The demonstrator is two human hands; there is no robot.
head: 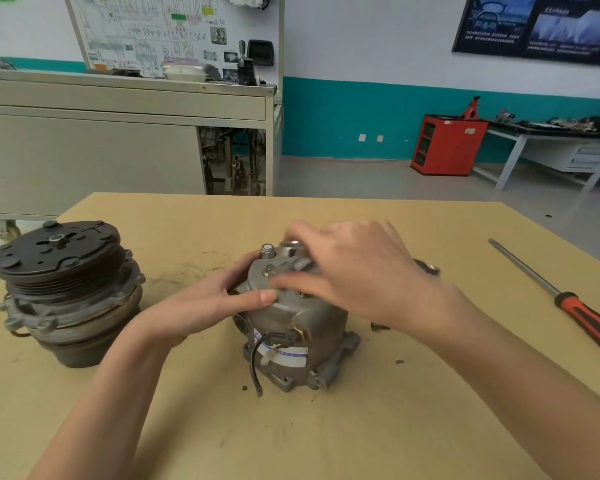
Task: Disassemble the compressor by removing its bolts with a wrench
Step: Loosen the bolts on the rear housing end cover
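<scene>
Compressor [291, 334], standing on end near the middle of the tabletop [430, 427], mounting lugs down and top cover up. A black cable [257, 368] hangs from its near face to the tabletop.

Left hand [219, 303]: clasps the upper left side of the housing, thumb along the near edge and fingers round the far edge, bracing it.

Right hand [354, 271]: lies over the top cover with its fingers bent down onto it. It is blurred, so whether it grasps a tool or a bolt cannot be told. A dark metal piece [426, 266] shows just beyond its far right edge; no wrench can be identified with certainty.

One hex bolt [267, 251] stands upright in the far left of the cover, so the task is judged unfinished. A small loose bolt [378, 326] lies on the tabletop just right of the housing.

Handling, as judged: a cast metal body, heavy and rigid, probably oily and thus slippery. The broad base should keep it upright, yet wrench torque may spin it. It is best held low round the housing or by the lugs, clear of the cable and its plug.

Farther out: a second unit with a grooved pulley [66, 292] stands at the left, well apart, and a red-handled screwdriver [568, 306] lies at the right edge.
</scene>
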